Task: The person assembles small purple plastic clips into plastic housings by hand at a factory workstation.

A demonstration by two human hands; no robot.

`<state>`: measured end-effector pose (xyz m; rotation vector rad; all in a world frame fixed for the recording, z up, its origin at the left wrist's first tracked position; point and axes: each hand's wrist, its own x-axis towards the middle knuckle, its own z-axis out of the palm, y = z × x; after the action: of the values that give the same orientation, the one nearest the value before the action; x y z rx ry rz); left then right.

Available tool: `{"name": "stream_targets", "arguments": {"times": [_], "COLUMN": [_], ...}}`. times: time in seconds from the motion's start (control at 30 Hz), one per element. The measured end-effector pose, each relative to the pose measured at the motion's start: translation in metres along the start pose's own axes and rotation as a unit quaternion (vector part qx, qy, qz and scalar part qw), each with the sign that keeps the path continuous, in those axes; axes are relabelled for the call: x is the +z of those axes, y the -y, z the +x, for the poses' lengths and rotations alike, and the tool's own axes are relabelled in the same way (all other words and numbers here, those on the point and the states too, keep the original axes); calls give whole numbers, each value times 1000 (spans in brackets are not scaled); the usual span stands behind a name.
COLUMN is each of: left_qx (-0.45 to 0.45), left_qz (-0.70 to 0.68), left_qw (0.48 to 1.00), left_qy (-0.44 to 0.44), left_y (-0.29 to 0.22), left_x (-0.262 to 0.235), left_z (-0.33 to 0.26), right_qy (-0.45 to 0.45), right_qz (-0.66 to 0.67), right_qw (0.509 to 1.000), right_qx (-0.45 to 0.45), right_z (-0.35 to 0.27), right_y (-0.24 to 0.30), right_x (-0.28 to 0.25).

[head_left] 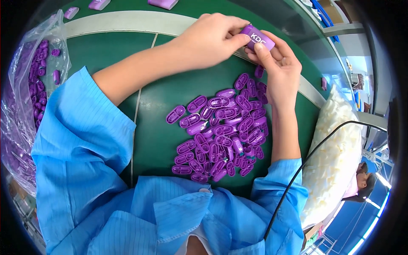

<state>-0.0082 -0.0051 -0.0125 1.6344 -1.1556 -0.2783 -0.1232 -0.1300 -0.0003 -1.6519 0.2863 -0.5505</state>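
I hold one purple case (264,39) raised between both hands, above the far side of the green bench (161,97). My left hand (211,42) pinches its left end, thumb on the printed face and fingers curled at the back. My right hand (282,70) pinches it from the lower right, thumb tip at the lower edge and fingers behind; their exact contact is hidden.

Handling: I judge the case to be light and stiff, probably moulded plastic. The surface looks smooth and glossy, so it may slip or twist under a dry fingertip. Breakage seems unlikely; scuffing of the white print is the likelier fault. Best hold: the short ends or side edges, thumb opposed to fingers, with light pressure clear of the print.

Surroundings: a pile of purple shells (226,113) lies nearer my body than both hands, between my forearms. A clear bag (59,32) of purple parts stands left of my left forearm. A bulging bag of cream pieces (333,157) lies right of my right forearm.
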Motion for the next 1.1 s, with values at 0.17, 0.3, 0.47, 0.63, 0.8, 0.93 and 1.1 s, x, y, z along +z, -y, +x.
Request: {"name": "stream_targets", "arguments": {"times": [0.17, 0.3, 0.47, 0.63, 0.8, 0.93, 1.1], "left_qx": [-57, 38, 201, 233, 132, 147, 68], "left_qz": [20, 254, 176, 230, 289, 191, 64], "left_qw": [997, 962, 962, 944, 946, 967, 993], "left_qy": [-37, -95, -47, -49, 70, 86, 78], "left_y": [20, 20, 20, 4, -11, -9, -11], "left_x": [-16, -28, -9, 47, 53, 47, 38], "left_z": [17, 20, 21, 16, 11, 9, 12], "right_qy": [-59, -137, -161, -141, -125, -242, -297], "right_qz": [-155, -160, -159, -170, -155, -618, -689], "right_qw": [983, 976, 974, 974, 980, 716, 654], "right_qx": [-80, -53, -25, -42, -22, -216, 95], "right_z": [19, 31, 40, 40, 40, 57, 62], "right_y": [-19, -32, -47, -55, -51, -50, -51], "right_x": [-28, -71, -87, -84, -88, -157, -239]}}
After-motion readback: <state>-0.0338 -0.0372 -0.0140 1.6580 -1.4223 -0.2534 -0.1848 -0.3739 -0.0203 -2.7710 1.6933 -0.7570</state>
